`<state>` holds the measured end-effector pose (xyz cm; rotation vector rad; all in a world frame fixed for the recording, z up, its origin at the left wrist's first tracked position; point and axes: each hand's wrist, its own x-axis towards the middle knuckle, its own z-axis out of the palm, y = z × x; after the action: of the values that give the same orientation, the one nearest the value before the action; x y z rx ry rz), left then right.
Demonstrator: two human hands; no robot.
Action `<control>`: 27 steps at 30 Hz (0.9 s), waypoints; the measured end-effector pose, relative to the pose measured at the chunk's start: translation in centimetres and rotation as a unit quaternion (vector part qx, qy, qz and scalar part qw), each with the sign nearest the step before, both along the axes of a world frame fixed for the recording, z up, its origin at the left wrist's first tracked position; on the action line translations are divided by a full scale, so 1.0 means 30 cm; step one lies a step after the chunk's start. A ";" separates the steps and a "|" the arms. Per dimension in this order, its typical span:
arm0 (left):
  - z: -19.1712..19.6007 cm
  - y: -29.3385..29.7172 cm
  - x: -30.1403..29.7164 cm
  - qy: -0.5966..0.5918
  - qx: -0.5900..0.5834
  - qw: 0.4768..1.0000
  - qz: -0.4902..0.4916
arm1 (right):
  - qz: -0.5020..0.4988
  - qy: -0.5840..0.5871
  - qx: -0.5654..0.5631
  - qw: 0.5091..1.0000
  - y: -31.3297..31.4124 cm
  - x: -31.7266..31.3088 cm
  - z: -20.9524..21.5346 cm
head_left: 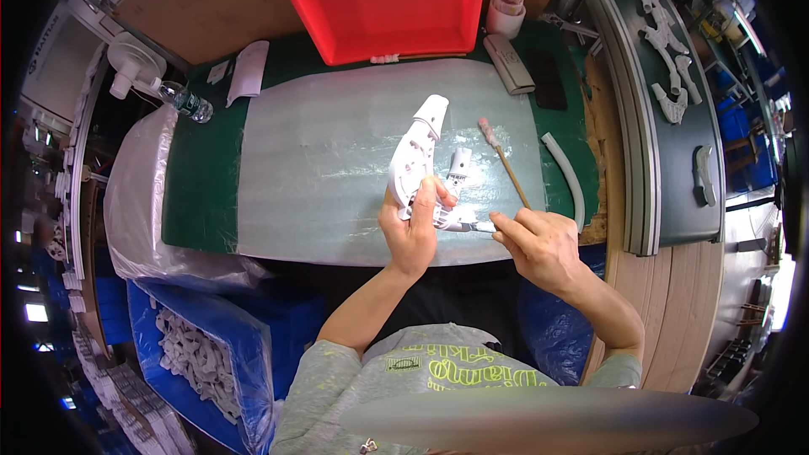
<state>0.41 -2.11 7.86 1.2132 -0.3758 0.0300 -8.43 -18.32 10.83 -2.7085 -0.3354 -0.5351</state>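
Observation:
My left hand (410, 223) is closed on a white moulded plastic part (415, 156), held tilted above the bench, its tube-like end up and away from me. In my right hand (543, 248) is a slim tool with a narrow grey tip (465, 227), perhaps a small knife. The fingers pinch it, and the tip meets the lower right edge of the part. A short white tubular piece (460, 163) shows just right of the part; whether it joins on is unclear. Farther right lies a stick with a pinkish wrapped end (484, 126).
A red bin (388, 21) stands at the back, a white jar (504, 21) beside it. A grey case (510, 66), a dark phone-like slab (548, 80) and a curved white tube (566, 173) lie right. A water bottle (187, 101) lies left. White parts (666, 38) rest on the conveyor.

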 end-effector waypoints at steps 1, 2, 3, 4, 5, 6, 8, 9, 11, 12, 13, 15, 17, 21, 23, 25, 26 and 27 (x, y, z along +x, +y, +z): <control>0.003 -0.002 0.001 0.022 -0.003 1.000 -0.012 | 0.015 0.004 -0.029 0.999 -0.006 0.005 0.013; 0.004 -0.002 0.001 0.044 -0.006 0.999 -0.024 | 0.029 0.009 -0.058 0.998 -0.010 0.009 0.027; 0.002 -0.002 0.003 0.045 -0.005 0.999 -0.024 | 0.029 0.010 -0.057 0.998 -0.015 0.014 0.040; -0.001 -0.001 0.007 0.069 -0.006 0.997 -0.041 | 0.046 0.011 -0.085 0.995 -0.020 0.019 0.054; -0.003 0.001 0.010 0.092 -0.007 0.994 -0.057 | 0.065 0.011 -0.113 0.991 -0.024 0.024 0.064; -0.004 0.002 0.012 0.093 -0.007 0.994 -0.057 | 0.065 0.012 -0.112 0.992 -0.026 0.028 0.069; -0.008 0.002 0.017 0.115 0.022 0.991 -0.072 | 0.095 0.002 -0.140 0.986 -0.032 0.035 0.076; -0.015 0.002 0.019 0.116 0.022 0.990 -0.072 | 0.094 0.004 -0.140 0.986 -0.035 0.038 0.081; -0.031 0.002 0.024 0.156 0.027 0.981 -0.110 | 0.133 0.001 -0.188 0.973 -0.042 0.043 0.096; -0.035 0.003 0.025 0.157 0.028 0.981 -0.110 | 0.133 0.001 -0.187 0.973 -0.042 0.046 0.105; -0.037 0.003 0.025 0.173 0.022 0.977 -0.123 | 0.150 0.001 -0.206 0.967 -0.041 0.049 0.115; -0.042 0.004 0.031 0.190 0.017 0.972 -0.135 | 0.168 0.001 -0.224 0.960 -0.042 0.058 0.128; -0.045 0.003 0.038 0.244 -0.005 0.954 -0.172 | 0.197 -0.045 -0.258 0.945 -0.043 0.063 0.137; -0.063 -0.004 0.045 0.309 -0.034 0.931 -0.191 | 0.202 -0.089 -0.264 0.939 -0.062 0.050 0.113; -0.069 -0.013 0.035 0.320 -0.017 0.931 -0.177 | 0.179 -0.073 -0.254 0.948 -0.071 0.033 0.094; -0.074 -0.020 0.034 0.280 0.020 0.945 -0.166 | 0.162 -0.057 -0.256 0.951 -0.070 0.025 0.097; -0.079 -0.021 0.036 0.239 0.059 0.956 -0.157 | 0.142 -0.041 -0.257 0.955 -0.069 0.022 0.097; -0.082 -0.018 0.039 0.240 0.060 0.956 -0.158 | 0.141 -0.039 -0.256 0.956 -0.070 0.021 0.101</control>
<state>1.58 -2.64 5.40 1.2222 -0.1407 -0.5632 -7.81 -20.43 13.86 -3.0460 -0.9874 -0.5300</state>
